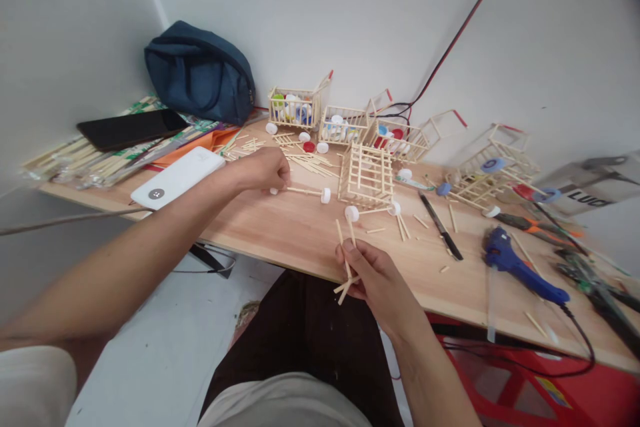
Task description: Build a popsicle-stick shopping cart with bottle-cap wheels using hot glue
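Observation:
My left hand (263,170) is lowered to the table with its fingers pinched together at the left end of a wooden stick axle (305,191). The axle has a white round cap as a wheel at each end, the left one partly under my hand. Near the table's front edge, my right hand (373,270) grips a small frame of thin wooden sticks (344,289) between thumb and fingers. Just beyond it, a slatted stick basket (367,177) lies tipped over, with another pair of white wheels (351,213) in front. Loose sticks (313,163) are scattered beside my left hand.
Several stick carts (295,109) holding coloured caps line the wall. To the right lie a black pen (441,227), a blue glue gun (523,267) and pliers (595,280). A white power bank (177,177), a black phone (133,129) and a blue bag (200,73) occupy the left.

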The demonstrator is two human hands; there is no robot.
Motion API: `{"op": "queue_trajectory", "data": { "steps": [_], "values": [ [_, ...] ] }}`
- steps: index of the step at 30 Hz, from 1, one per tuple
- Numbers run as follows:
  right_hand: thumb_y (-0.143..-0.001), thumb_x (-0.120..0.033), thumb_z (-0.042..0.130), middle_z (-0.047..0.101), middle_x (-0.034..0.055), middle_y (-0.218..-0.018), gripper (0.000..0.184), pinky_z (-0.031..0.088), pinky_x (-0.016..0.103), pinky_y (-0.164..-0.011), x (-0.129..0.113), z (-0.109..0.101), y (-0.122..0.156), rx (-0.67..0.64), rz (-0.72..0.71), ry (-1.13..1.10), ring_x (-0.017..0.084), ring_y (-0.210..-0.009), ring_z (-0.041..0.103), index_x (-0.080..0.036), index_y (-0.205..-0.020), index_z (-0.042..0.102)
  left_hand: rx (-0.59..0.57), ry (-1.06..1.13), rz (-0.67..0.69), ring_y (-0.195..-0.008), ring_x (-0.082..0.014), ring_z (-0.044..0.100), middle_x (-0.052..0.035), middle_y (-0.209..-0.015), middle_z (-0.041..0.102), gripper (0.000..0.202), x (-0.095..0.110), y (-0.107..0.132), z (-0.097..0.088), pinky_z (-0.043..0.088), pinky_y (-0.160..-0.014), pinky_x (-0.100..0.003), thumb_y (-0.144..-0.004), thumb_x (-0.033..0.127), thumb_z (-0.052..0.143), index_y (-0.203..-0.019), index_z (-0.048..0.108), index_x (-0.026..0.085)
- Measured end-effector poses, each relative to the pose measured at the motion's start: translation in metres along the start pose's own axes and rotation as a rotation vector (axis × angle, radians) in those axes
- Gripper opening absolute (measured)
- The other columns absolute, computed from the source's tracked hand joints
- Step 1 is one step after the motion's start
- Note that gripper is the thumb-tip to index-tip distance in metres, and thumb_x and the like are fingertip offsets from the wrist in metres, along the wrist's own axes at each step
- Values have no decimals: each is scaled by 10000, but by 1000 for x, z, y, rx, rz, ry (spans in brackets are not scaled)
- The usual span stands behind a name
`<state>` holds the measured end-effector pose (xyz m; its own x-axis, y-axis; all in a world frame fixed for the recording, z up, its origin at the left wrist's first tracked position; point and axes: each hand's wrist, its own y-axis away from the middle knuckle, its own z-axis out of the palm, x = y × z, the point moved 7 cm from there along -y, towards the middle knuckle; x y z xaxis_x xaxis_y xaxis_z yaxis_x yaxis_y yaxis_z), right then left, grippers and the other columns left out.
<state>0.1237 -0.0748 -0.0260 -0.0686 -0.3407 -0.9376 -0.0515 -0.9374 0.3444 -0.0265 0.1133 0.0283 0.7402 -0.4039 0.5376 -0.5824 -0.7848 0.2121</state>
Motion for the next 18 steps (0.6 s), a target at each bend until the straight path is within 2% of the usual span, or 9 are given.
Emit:
{"op": "queue_trajectory", "data": {
  "steps": [7, 13, 18],
  "values": [
    [-789, -619, 591, 280, -87, -551, 455, 194, 171, -419, 7, 4, -12, -51, 8, -31, 47, -465, 226, -176, -712, 524, 136, -125, -37, -484, -141, 513, 4, -432, 554, 88, -2, -9, -10, 340, -557, -259, -599, 129, 628, -541, 676, 174],
    [-784, -599, 610, 303, -86, -557, 439, 189, 164, -413, 5, 3, -15, -60, 11, -62, 42, -462, 222, -177, -707, 520, 242, -152, -6, -608, -155, 533, -22, -613, 636, 82, -8, -13, -10, 345, -602, -252, -609, 145, 631, -637, 706, 164],
    [-770, -603, 620, 333, -79, -556, 445, 192, 168, -411, 2, 1, -14, -34, 12, -75, 43, -460, 234, -176, -704, 518, 411, -136, 98, -800, -198, 589, -69, -838, 707, 223, -7, -4, -13, 406, -770, -290, -752, 213, 540, -845, 736, 160]
  ]
}}
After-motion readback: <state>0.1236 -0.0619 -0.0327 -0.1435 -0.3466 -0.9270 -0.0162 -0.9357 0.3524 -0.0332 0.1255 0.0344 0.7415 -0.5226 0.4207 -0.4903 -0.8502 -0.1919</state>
